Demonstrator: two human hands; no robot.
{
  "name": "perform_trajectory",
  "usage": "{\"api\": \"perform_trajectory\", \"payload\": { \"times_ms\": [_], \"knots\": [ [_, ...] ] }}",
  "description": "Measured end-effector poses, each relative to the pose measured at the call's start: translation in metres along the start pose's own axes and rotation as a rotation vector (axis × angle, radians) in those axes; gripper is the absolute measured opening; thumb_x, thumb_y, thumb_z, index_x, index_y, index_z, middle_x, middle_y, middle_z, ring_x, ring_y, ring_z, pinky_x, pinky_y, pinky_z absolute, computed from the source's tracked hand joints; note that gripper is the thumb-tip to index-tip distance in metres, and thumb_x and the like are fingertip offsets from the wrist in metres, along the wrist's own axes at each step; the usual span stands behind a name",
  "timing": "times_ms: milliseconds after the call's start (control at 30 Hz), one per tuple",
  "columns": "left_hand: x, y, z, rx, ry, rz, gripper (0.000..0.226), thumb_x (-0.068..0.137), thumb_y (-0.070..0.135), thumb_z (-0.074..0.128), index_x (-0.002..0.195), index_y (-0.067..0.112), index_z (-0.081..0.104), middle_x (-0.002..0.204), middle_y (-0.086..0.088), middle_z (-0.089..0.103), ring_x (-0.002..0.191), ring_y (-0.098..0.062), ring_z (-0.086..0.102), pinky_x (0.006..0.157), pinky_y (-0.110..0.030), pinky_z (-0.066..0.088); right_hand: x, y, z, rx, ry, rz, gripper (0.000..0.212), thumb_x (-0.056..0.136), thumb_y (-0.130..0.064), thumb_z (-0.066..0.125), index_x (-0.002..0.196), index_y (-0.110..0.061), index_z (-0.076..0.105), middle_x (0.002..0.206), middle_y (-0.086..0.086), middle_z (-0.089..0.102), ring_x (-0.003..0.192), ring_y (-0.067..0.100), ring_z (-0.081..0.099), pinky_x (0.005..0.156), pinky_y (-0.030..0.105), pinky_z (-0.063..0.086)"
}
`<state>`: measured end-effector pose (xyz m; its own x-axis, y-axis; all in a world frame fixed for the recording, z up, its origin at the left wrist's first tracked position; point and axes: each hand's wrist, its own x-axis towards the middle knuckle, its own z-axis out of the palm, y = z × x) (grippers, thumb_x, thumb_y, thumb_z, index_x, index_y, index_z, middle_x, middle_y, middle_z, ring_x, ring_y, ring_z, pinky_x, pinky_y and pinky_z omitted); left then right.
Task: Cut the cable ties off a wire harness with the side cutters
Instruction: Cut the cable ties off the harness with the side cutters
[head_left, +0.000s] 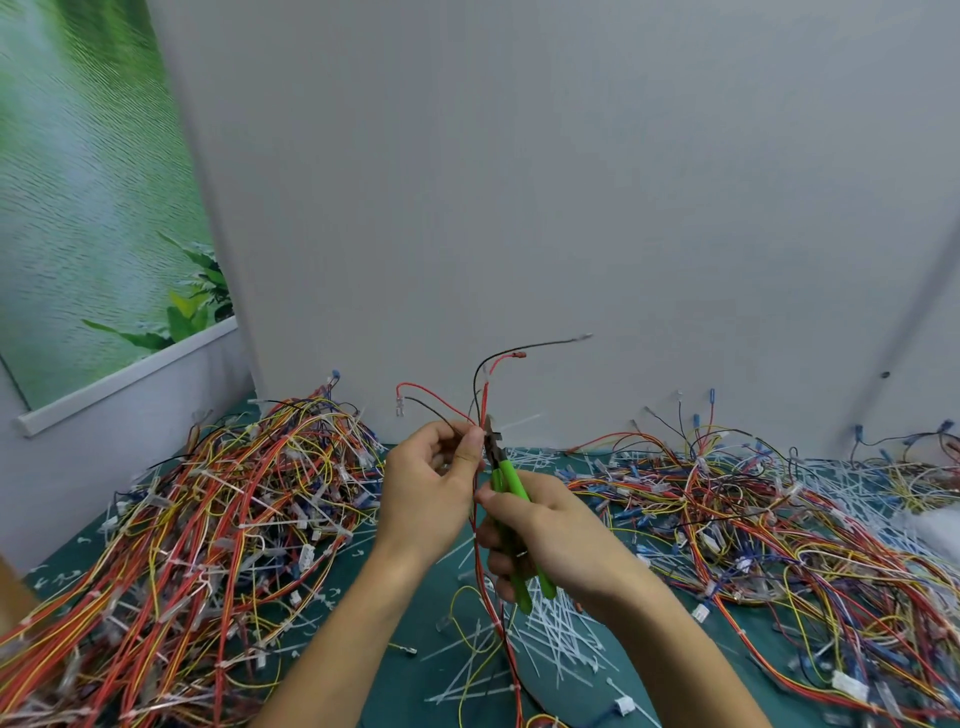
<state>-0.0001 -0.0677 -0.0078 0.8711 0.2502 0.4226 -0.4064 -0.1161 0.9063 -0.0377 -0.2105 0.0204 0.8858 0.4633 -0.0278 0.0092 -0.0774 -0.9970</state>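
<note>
Recording one wire harness (480, 525), red and black strands, held upright above the middle of the desk (410, 670); its upper ends are fanned out above the hands, with small terminals at the tips; its lower length is trailed down between the forearms to the desk surface. The harness is pinched by the left hand (431, 483), whose grip is closed narrowly round the strands, thumb pressed to fingertips. Side cutters (506, 493), green-handled, are held in the right hand (540, 535); the grip is wrapped fully round both handles; the dark cutter head is set against the strands just beside the left thumb; whether the blades are closed on a tie cannot be told. A pale cable tie (519, 422) is seen jutting sideways from the harness at the cutter head, its tail blurred. A large heap of harnesses (197, 530), red, yellow, orange and white, is piled on the left of the desk; a second heap (769, 525), flatter and with more blue connectors, is spread on the right. Cut white tie offcuts (556, 639) are strewn loose on the green desk cover between and under the forearms, more along the far right edge. No bin, tray or box is in view; all items are lying directly on the desk.
</note>
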Motion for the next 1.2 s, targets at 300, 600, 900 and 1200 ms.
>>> {"api": "perform_trajectory", "payload": {
  "times_ms": [300, 600, 900, 1200],
  "knots": [
    [-0.003, 0.009, 0.005, -0.319, 0.006, -0.281, 0.008, 0.097, 0.014, 0.066, 0.096, 0.009, 0.073, 0.083, 0.000, 0.076, 0.080, -0.010, 0.071, 0.071, -0.026, 0.057, 0.008, 0.014, 0.002, -0.227, 0.107, -0.055, 0.015, 0.104, -0.027, 0.053, 0.101, -0.012, 0.053, 0.078, 0.005, 0.053, 0.061, 0.017, 0.056, 0.056, 0.031, 0.053],
    [-0.003, 0.009, 0.003, -0.338, 0.007, -0.292, 0.011, 0.095, 0.016, 0.067, 0.097, 0.006, 0.073, 0.081, -0.003, 0.074, 0.079, -0.015, 0.065, 0.074, -0.033, 0.050, 0.010, 0.015, 0.000, -0.300, 0.146, -0.090, 0.018, 0.105, -0.027, 0.049, 0.097, -0.011, 0.049, 0.072, 0.004, 0.046, 0.055, 0.018, 0.046, 0.055, 0.034, 0.047],
    [-0.003, 0.008, 0.002, -0.398, 0.016, -0.275, 0.013, 0.095, 0.015, 0.067, 0.101, 0.005, 0.072, 0.085, -0.004, 0.074, 0.078, -0.013, 0.066, 0.059, -0.022, 0.054, 0.007, 0.015, 0.002, -0.379, 0.108, -0.123, 0.007, 0.105, -0.036, 0.051, 0.099, -0.031, 0.050, 0.076, -0.006, 0.057, 0.057, 0.004, 0.055, 0.057, 0.025, 0.051],
    [-0.003, 0.010, 0.002, -0.448, -0.010, -0.273, 0.015, 0.094, 0.015, 0.066, 0.102, 0.004, 0.071, 0.085, -0.006, 0.073, 0.080, -0.015, 0.066, 0.077, -0.033, 0.050, 0.005, 0.010, 0.004, -0.363, 0.196, -0.197, 0.024, 0.106, -0.037, 0.052, 0.101, -0.013, 0.055, 0.072, -0.001, 0.050, 0.061, 0.020, 0.045, 0.064, 0.044, 0.046]
  ]
}}
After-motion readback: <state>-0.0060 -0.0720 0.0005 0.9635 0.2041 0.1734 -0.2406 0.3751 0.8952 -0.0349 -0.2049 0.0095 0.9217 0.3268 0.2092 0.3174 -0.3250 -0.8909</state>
